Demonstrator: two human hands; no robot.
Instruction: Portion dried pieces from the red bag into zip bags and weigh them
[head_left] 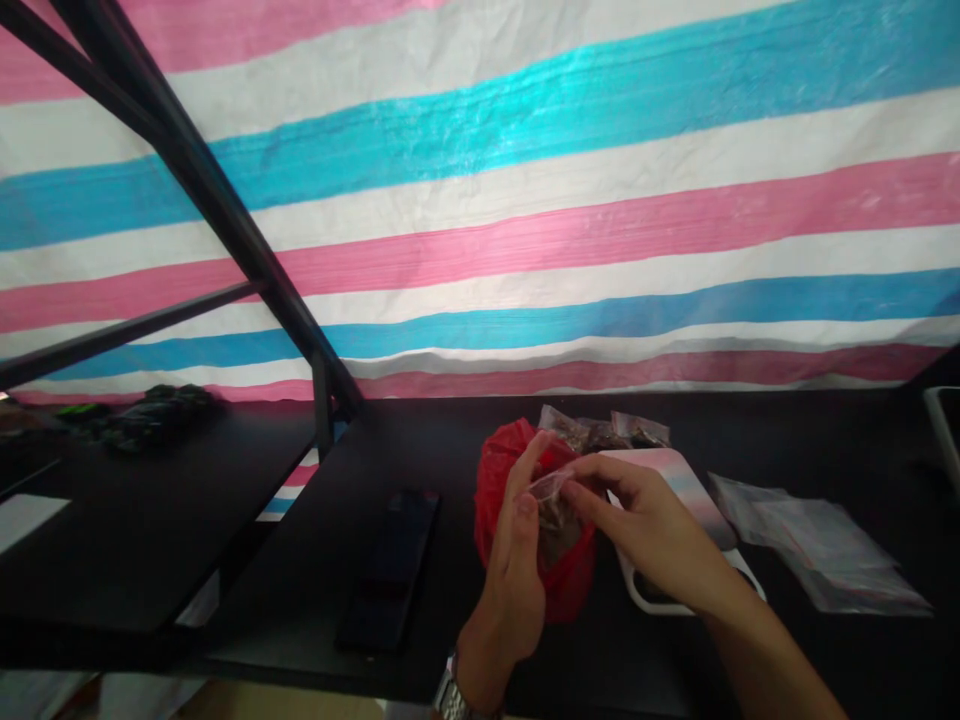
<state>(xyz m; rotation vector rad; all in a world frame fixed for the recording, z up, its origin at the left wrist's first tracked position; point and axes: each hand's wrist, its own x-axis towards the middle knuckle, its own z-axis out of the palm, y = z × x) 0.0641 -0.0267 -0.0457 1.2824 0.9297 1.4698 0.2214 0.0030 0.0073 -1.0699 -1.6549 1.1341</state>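
Observation:
A small clear zip bag (549, 487) is held between my two hands, over an open red plastic bag (495, 480) on the black table. My left hand (517, 565), with a metal watch at the wrist, has its fingers closed on the bag's left side. From the right, my right hand (649, 515) pinches the top edge between thumb and finger. Brownish small pieces show below the clear plastic; whether they lie inside it or in the red bag, I cannot tell. Beside the red bag sits a white device with a shiny flat plate (682, 470), partly hidden by my right hand.
Small filled clear bags (637, 428) lie behind the red bag. A stack of flat clear zip bags (825, 540) is at the right. A dark phone (394, 570) lies left of my hands. A black metal frame (225, 230) rises at the left before a striped sheet (525, 220).

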